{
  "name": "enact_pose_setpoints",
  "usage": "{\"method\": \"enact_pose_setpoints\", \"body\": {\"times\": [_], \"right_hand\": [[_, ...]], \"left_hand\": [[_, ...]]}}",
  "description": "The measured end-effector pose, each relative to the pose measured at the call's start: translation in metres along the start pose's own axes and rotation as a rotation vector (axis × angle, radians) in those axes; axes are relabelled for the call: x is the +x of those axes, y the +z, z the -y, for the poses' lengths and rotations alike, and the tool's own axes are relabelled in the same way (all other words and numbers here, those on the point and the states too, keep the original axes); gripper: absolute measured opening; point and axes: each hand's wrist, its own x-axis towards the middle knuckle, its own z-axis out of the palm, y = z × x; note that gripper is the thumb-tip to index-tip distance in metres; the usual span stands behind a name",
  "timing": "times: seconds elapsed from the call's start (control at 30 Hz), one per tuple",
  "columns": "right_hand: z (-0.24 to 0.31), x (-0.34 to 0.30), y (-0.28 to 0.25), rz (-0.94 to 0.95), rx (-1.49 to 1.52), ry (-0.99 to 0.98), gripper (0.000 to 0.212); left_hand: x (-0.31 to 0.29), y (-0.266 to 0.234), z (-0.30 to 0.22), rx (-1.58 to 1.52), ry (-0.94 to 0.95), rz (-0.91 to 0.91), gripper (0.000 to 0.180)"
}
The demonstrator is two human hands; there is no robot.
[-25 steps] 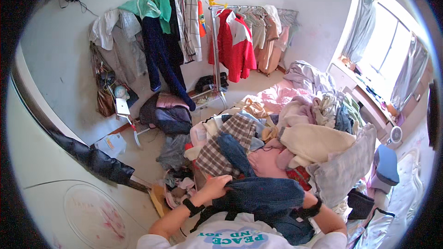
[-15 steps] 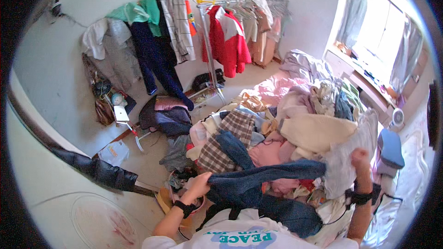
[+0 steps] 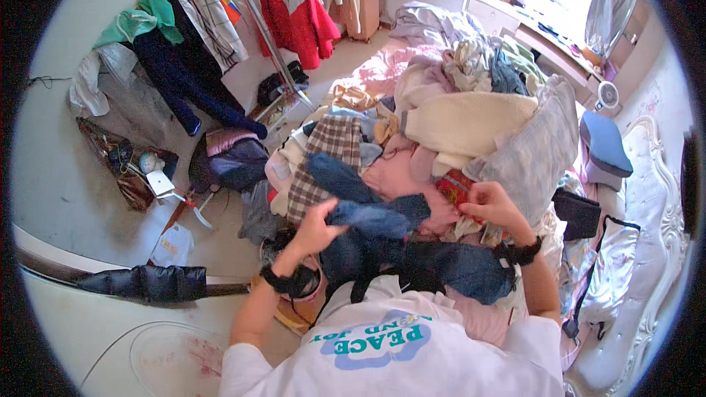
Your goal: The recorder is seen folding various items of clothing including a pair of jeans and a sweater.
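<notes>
While the left hand has thumb and fingers around a light-blue denim fold, the grip looks light; fold is blurred. Risk: cloth slips out if only the edge is caught. Left wristband has loose-looking bulk, so it might snag.

Just beyond that hand: checked cloth with another denim piece lying across it. Can't tell whether that piece belongs to the same garment. If it does, a pull could drag the checked cloth along; if not, the two blues are easy to mix up.

Middle: jeans lie bunched, crossing between the forearms, just in front of the white shirt. Bunching could hide a twisted leg and leave bad creases. With little support visible, they might slide down.

Right of that, red patterned item sits by the right hand. Those fingers are curled in, nearly together; can't tell if anything is between them. Could catch the wrong thing at that spot. Right wristband overlaps the jeans' end in view; contact unclear, possible snag.
</notes>
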Motion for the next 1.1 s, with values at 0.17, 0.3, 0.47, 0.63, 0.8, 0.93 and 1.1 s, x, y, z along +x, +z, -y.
{"method": "enact_pose_setpoints", "body": {"times": [0.17,0.3,0.47,0.63,0.8,0.93,1.1], "right_hand": [[0.023,0.023,0.072,0.426,-0.010,0.045,0.031],[-0.025,0.051,0.139,0.266,-0.268,-0.563,0.063],[-0.013,0.066,0.192,-0.152,-0.202,-0.652,0.051],[-0.005,0.106,0.165,-0.056,0.534,-0.012,0.012],[-0.023,0.145,0.093,0.017,0.633,-0.001,0.016],[-0.022,0.147,0.127,0.184,0.340,-0.103,0.047],[-0.039,0.157,0.164,0.229,-0.547,-0.363,0.086]], "left_hand": [[0.042,-0.043,-0.033,-0.159,-0.034,-0.103,0.029],[0.085,-0.064,-0.056,-0.723,-0.108,-0.249,0.020],[0.116,-0.083,-0.082,-0.832,-0.143,-0.366,0.022],[0.114,-0.082,-0.042,-0.002,0.349,0.008,0.089],[0.053,-0.041,0.075,0.221,-0.289,0.211,0.107],[0.021,0.013,0.120,-0.129,-0.713,0.521,0.093],[0.008,0.044,0.122,-0.118,-0.828,0.466,0.079]]}}
